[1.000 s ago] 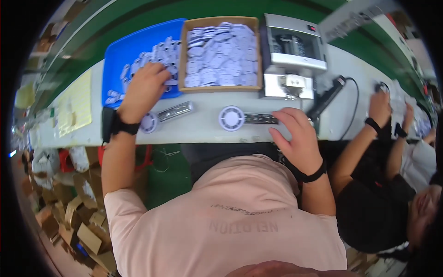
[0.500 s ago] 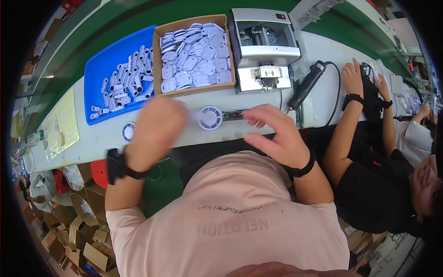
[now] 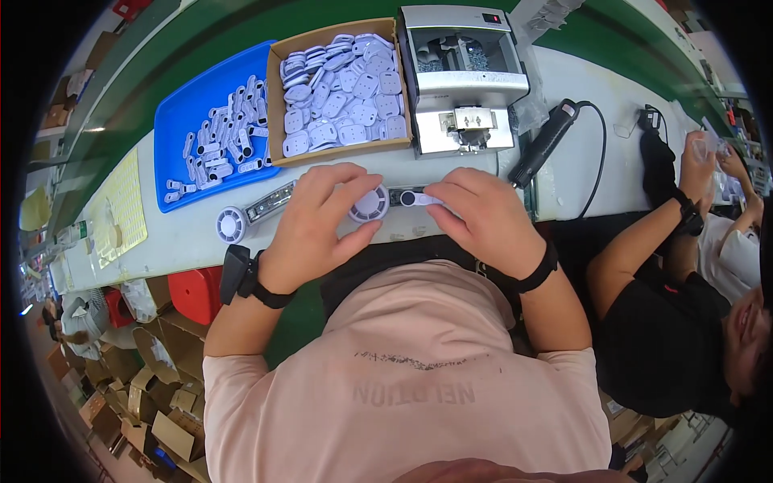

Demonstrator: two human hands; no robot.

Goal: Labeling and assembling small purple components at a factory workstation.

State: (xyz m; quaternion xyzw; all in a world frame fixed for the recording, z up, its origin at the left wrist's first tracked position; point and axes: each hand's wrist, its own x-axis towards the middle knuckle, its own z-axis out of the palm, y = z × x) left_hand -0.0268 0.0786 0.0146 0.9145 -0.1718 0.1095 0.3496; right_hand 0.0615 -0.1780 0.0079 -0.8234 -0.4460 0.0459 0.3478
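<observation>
A white slotted disc [image 3: 369,204] lies on the bench with a dark strip running right from it. My left hand [image 3: 318,221] curls around the disc's left side, thumb and index finger at its edges. A small white elongated cover with a dark round end [image 3: 414,198] sits on the strip. The fingertips of my right hand [image 3: 487,221] pinch its right end. Left of my left hand lies a second white slotted disc [image 3: 231,225], with its own dark strip [image 3: 270,203] reaching behind that hand.
Behind are a blue tray [image 3: 173,117] of small white covers, a cardboard box [image 3: 350,153] of white plates, and a silver-black machine [image 3: 465,88]. A black electric screwdriver [image 3: 546,143] lies right. A co-worker's hands [image 3: 699,165] hold something clear farther right. A yellow sheet [image 3: 121,205] lies left.
My left hand has moved right to the disc. A white cover now sits on the strip, and my right fingers have closed on its end. The co-worker's hands have shifted right.
</observation>
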